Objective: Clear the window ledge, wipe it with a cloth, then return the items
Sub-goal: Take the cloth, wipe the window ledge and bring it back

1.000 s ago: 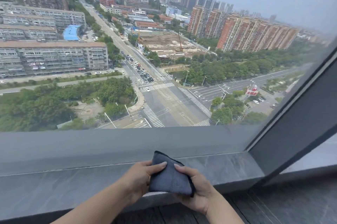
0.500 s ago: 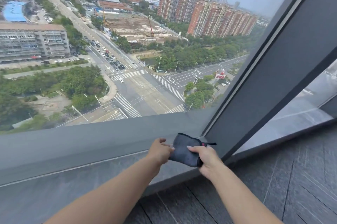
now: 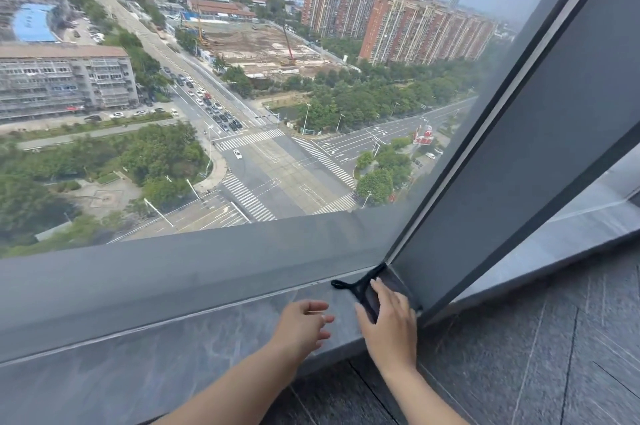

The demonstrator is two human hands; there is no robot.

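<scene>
A dark grey cloth (image 3: 367,289) with a small loop at its left corner lies flat on the grey stone window ledge (image 3: 173,348), pushed into the ledge's right corner against the dark window post (image 3: 540,161). My right hand (image 3: 389,322) presses palm down on the cloth, fingers pointing to the corner. My left hand (image 3: 304,322) hovers just left of it over the ledge, fingers spread, holding nothing. No other items stand on the visible ledge.
A large pane of glass (image 3: 242,95) rises behind the ledge with a grey frame sill (image 3: 173,272) along its foot. Another ledge section (image 3: 568,227) continues right of the post. Dark wood-grain flooring (image 3: 519,372) lies below.
Both hands held the folded cloth above the ledge; now it is pressed into the right corner under my right hand, and my left hand has let go. The view shifted right.
</scene>
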